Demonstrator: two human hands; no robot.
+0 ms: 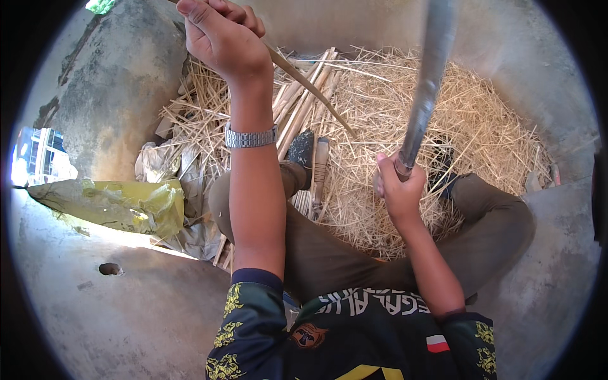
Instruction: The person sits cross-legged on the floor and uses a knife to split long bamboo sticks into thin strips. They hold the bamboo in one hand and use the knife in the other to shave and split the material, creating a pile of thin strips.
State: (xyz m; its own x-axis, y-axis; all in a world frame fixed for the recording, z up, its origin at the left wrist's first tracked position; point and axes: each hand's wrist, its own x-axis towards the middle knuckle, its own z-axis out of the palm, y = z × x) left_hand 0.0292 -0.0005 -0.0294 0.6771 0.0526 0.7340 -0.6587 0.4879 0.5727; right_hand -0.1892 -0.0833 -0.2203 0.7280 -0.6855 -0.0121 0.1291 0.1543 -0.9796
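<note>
Raised at the upper left, my left hand [223, 37] has its fingers closed round a thin bamboo strip [315, 92]. The strip slants down to the right and its lower tip hangs over the shavings. My right hand [403, 189], right of the middle, grips the handle of a long machete [425, 88]. Its grey blade points upward and runs out of the picture at the top. Blade and strip are apart. Below both hands lies a wide heap of pale bamboo shavings [491, 120].
Split bamboo lengths [292, 117] lie beyond my left foot. A cord-wrapped wooden piece [320, 170] rests beside that foot. At left are a yellow sack [136, 206] and a grey concrete wall [123, 82]. My crossed legs [342, 247] border the heap; a hole [111, 269] pierces the concrete.
</note>
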